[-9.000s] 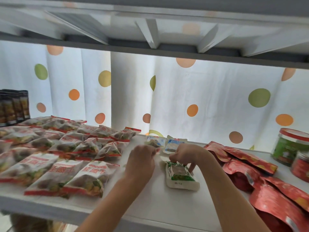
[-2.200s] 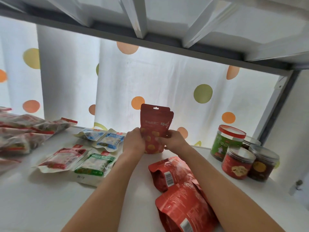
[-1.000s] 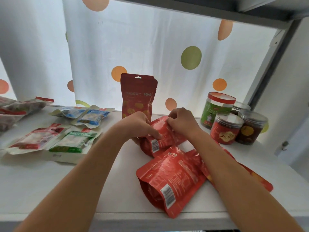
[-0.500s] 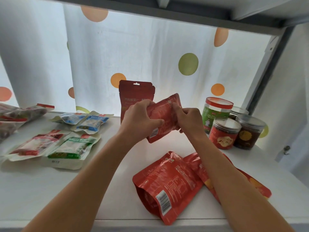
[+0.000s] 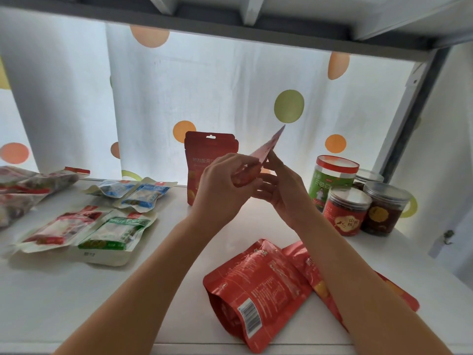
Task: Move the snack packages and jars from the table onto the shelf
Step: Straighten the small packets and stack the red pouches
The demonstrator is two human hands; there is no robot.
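Both hands hold one red snack pouch [image 5: 266, 149] in the air above the white shelf [image 5: 66, 298], seen nearly edge-on. My left hand [image 5: 225, 185] grips its lower part; my right hand [image 5: 279, 185] pinches its edge between thumb and fingers. Behind them a second red pouch [image 5: 202, 160] stands upright against the dotted curtain. In front, a red pouch [image 5: 256, 293] lies flat with its barcode up, and another red pouch [image 5: 314, 272] lies partly under my right forearm.
Several jars [image 5: 345, 211] stand at the right rear by the grey shelf post [image 5: 409, 119]. Flat white packets with red, green and blue prints [image 5: 112, 231] lie at left; clear red-edged packets [image 5: 28, 185] sit at the far left. An upper shelf board [image 5: 230, 24] hangs overhead.
The held red pouch has been lifted a little and turned, so it now shows edge-on instead of its face. My right hand's fingers have straightened along it.
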